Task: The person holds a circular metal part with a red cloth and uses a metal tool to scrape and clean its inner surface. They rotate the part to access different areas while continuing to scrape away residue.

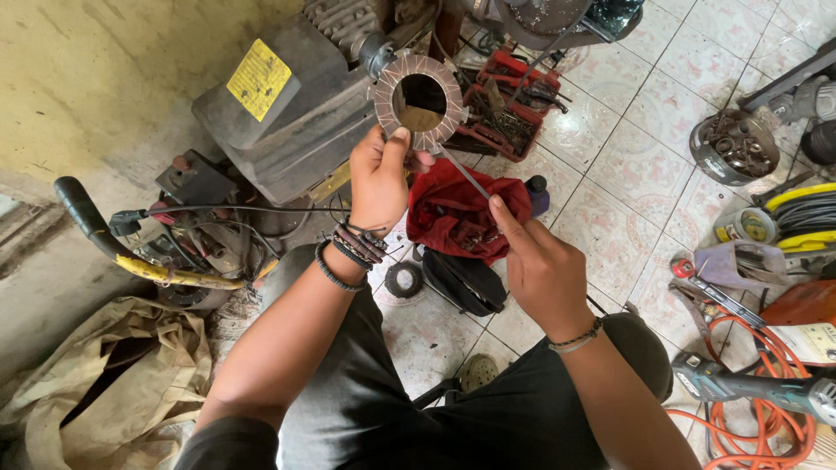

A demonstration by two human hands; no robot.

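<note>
- Nearest the camera, at the bottom middle of the frame, the person's knees in dark shorts fill the foreground; both forearms reach up from there toward the middle.
- The right hand (pixel 542 265), centre-right, has its grip pinched shut on the lower end of a thin metal rod (pixel 466 174), forefinger laid along it. The rod slants up and left to the lower edge of the ring.
- The left hand (pixel 379 178), with several dark bands at the wrist, has its grip closed on the bottom rim of a slotted metal ring (pixel 420 102), thumb on the face toward the camera, holding it upright at upper centre.
- Judging by how things lie, the work looks in mid-course: the rod's tip meets the ring at the slots in its lower rim, and the ring's bore is hollow with no winding visible in it. Whether slots are being cleaned or filled I cannot tell, nor how many are dealt with.
- Just beyond the hands, on the tiled floor (pixel 610 157), lies a red cloth (pixel 457 213) with small parts in it, a black pouch (pixel 466 280) beside it.
- Farther off, a grey engine-like machine (pixel 279 122) sits upper left, a red tray of tools (pixel 505 104) top centre, and an orange cable (pixel 749 409) coils lower right.
</note>
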